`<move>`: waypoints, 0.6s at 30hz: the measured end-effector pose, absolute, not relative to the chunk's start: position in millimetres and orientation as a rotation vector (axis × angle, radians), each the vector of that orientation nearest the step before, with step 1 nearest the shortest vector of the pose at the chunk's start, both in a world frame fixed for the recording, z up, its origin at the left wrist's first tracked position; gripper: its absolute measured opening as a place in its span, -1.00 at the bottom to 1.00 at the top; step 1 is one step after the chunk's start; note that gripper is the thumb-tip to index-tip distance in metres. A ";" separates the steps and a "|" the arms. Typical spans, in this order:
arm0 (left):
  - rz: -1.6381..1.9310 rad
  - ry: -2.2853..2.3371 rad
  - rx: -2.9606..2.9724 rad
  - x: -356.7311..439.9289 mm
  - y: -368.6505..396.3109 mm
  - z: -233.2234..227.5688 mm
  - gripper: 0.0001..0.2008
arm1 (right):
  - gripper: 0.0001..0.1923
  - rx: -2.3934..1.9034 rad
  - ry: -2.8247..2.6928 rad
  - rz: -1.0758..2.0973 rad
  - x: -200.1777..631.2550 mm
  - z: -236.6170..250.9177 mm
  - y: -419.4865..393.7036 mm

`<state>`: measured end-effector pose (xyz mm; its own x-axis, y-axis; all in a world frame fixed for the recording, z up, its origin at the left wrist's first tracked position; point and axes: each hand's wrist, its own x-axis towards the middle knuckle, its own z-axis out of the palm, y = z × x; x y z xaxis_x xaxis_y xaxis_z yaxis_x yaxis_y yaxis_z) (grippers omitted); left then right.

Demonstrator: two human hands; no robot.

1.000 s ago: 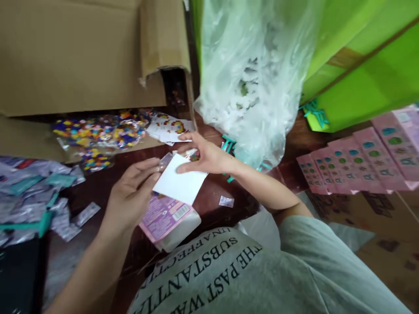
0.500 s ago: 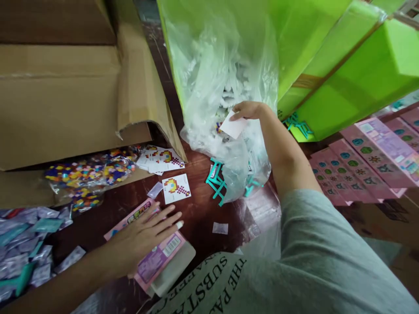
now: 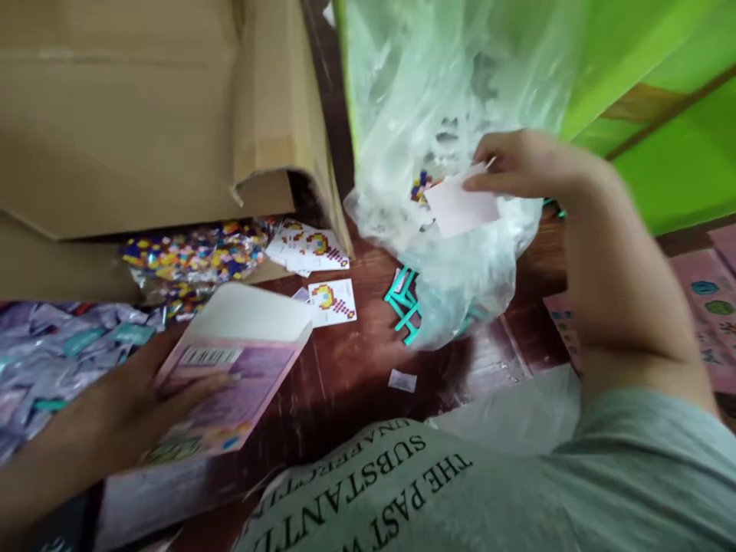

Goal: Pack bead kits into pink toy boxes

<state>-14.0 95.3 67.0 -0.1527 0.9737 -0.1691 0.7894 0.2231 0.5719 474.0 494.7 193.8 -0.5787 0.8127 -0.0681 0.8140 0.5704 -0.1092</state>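
My left hand [image 3: 172,406] is wrapped round a pink and purple box [image 3: 247,376], its barcode upward and its pale end flap pointing away from me. In my right hand [image 3: 511,165] a white card [image 3: 463,201] is pinched between thumb and fingers. That card is over a clear plastic bag [image 3: 460,268] of whitish pieces, with a small multicoloured bead packet [image 3: 422,186] beside it. On the dark table, a printed card with a pixel picture [image 3: 333,301] lies beyond the box. Teal plastic pieces [image 3: 404,303] lie by the bag's near edge.
A cardboard box [image 3: 115,146] stands at the left, with bags of coloured beads [image 3: 195,253] and stacked cards [image 3: 307,245] at its front. Small sachets [image 3: 69,353] are heaped at far left. Green boxes [image 3: 684,153] and pink boxes [image 3: 701,299] stand at right. A lone sachet [image 3: 402,380] lies centrally.
My left hand has gone from lying spread on the pink box to gripping it, and has lifted and turned it. My right hand still holds the white card by the bag. The view has shifted.
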 end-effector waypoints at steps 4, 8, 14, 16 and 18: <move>0.723 1.959 1.362 59.4 111.4 83.5 -0.31 | -0.31 0.989 3.205 -0.093 434.3 235.8 378.5; 0.933 1.796 1.140 112.0 114.0 69.6 -0.30 | -0.71 0.692 3.162 -0.113 371.9 229.0 293.2; 1.105 1.724 0.996 110.6 93.8 62.0 -0.27 | -0.75 0.393 2.995 -0.340 324.9 216.3 258.3; 1.046 1.673 1.068 102.7 87.3 65.0 -0.30 | -0.84 0.199 2.868 -0.306 314.6 224.5 273.0; 0.978 1.557 1.138 96.2 81.6 67.5 -0.37 | -0.81 0.065 2.721 -0.357 301.7 230.0 297.7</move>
